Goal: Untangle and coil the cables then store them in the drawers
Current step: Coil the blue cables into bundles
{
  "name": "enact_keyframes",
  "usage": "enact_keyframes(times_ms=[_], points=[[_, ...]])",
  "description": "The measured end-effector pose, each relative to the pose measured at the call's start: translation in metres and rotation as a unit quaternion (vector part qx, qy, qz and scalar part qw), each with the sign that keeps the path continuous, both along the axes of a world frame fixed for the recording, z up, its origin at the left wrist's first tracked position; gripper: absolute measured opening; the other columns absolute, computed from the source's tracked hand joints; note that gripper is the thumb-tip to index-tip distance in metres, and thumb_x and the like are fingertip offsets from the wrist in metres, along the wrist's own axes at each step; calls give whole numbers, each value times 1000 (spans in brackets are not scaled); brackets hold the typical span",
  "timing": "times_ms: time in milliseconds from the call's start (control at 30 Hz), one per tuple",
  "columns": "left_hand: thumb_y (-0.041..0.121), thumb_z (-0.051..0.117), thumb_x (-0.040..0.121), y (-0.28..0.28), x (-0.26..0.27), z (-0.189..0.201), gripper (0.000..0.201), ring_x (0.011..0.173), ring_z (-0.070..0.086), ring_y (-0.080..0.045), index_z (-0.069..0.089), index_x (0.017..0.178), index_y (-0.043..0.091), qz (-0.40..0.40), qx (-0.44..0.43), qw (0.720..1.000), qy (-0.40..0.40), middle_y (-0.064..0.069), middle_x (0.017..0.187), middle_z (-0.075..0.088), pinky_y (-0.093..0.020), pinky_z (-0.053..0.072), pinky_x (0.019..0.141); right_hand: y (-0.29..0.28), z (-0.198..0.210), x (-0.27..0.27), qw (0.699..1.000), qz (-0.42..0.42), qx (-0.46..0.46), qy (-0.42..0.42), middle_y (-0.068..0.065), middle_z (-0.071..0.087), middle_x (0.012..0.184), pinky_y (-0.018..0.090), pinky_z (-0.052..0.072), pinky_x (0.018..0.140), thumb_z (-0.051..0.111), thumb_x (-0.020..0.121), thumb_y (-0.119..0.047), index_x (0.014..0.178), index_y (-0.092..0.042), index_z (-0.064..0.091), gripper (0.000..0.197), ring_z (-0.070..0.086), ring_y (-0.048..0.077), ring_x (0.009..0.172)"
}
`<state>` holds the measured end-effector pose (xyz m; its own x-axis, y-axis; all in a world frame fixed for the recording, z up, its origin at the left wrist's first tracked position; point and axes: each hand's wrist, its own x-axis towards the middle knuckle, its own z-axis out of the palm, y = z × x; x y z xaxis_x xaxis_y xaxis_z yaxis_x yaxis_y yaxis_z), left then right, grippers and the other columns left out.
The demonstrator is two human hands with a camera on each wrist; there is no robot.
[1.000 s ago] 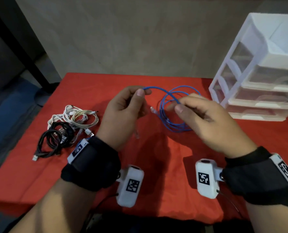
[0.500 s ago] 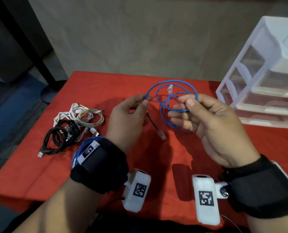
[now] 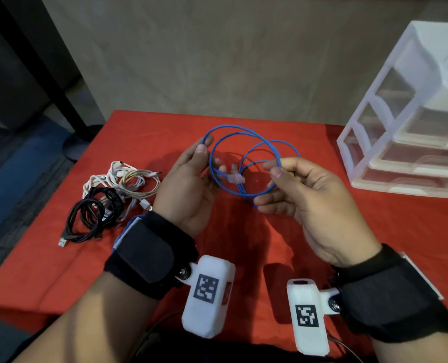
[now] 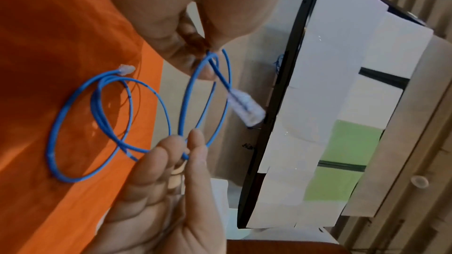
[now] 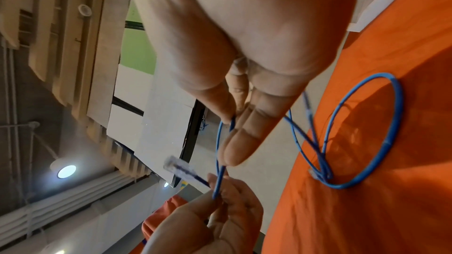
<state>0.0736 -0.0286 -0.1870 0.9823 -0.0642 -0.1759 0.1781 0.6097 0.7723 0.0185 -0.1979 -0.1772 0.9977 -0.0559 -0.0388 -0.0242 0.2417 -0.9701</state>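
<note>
A thin blue network cable [image 3: 227, 126] hangs in several loose loops above the red table [image 3: 139, 244], held between both hands. My left hand [image 3: 203, 148] pinches one strand at the loops' left side between thumb and fingertips. My right hand [image 3: 276, 167] pinches the loops on the right with thumb and forefinger. Two clear plugs [image 3: 233, 176] dangle between the hands. The left wrist view shows the cable [image 4: 50, 150] and one plug [image 4: 247, 109] jutting from the right hand's pinch. The right wrist view shows the cable [image 5: 398, 103] and my left hand [image 5: 220, 190] below.
A tangled pile of white cables [image 3: 123, 176] and black cables [image 3: 92, 216] lies on the table's left side. A white plastic drawer unit [image 3: 411, 127] with clear drawers, all pushed in, stands at the right rear. The table's front edge is near my forearms.
The hands have drawn apart and the blue loops have spread wider. The plug that hung below the left hand now sits between the hands.
</note>
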Motion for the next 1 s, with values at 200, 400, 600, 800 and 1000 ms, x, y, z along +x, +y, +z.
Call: enact_keyframes(times_ms=[200, 400, 600, 800, 1000], points=[[18, 39, 107, 2, -4, 10, 22, 51, 41, -2, 60, 107, 13, -120, -32, 992, 15, 3, 73, 51, -14, 38, 45, -6, -4, 4, 998, -24, -47, -18, 9, 59, 73, 29, 60, 55, 59, 100, -8, 99, -8, 66, 7, 69, 20, 58], [33, 39, 107, 6, -9, 15, 35, 43, 17, -2, 66, 95, 14, -211, 69, 975, -4, 9, 59, 25, -19, 11, 40, -27, -11, 11, 924, -139, -328, -140, 4, 67, 99, 25, 48, 75, 59, 99, -33, 108, -26, 69, 15, 58, 7, 77], [28, 40, 107, 5, -11, 16, 42, 43, 14, -3, 71, 81, 17, -214, 137, 966, -45, 5, 60, 19, -18, 11, 39, -33, 0, 5, 961, 84, -264, -1, 7, 56, 68, 31, 32, 48, 50, 98, -54, 88, -13, 75, 49, 41, 19, 49], [31, 46, 104, 16, -10, 18, 39, 48, 8, -8, 71, 81, 13, -247, 219, 943, -43, 0, 64, 13, -18, 10, 40, -68, 12, 11, 970, -9, -237, -48, 7, 37, 64, 25, 28, 43, 59, 102, -35, 79, -15, 69, 32, 28, 12, 46], [31, 43, 106, 13, -7, 17, 34, 50, 7, -9, 61, 84, 13, -211, 204, 955, -37, 4, 61, 17, -18, 13, 39, -75, 17, 14, 987, -75, -136, -49, 2, 51, 67, 24, 41, 44, 55, 104, -25, 87, -9, 68, 27, 37, 13, 45]])
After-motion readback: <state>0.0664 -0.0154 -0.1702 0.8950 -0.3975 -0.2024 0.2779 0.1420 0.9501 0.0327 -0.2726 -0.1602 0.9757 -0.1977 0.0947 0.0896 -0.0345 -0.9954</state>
